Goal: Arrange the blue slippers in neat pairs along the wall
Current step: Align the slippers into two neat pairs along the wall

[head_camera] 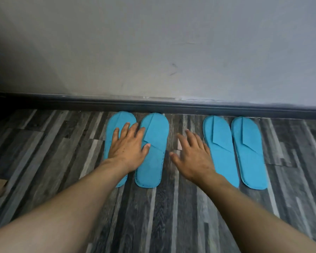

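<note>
Already four flat, bright-blue fabric slippers lie toes-first against the dark skirting board (171, 105) of the grey wall, on the streaked grey wood-pattern floor (171, 207). They form two pairs with a clear gap between: the left pair (150, 152) and the right pair (233, 152). The left hand (128, 147) lies flat with fingers spread across the left pair, pressing rather than gripping. The right hand (193, 157) is open and empty over the bare floor between the pairs; whether it touches the floor is hard to tell. By my judgement the task is nearly done: only a small squaring of the left pair seems left.
</note>
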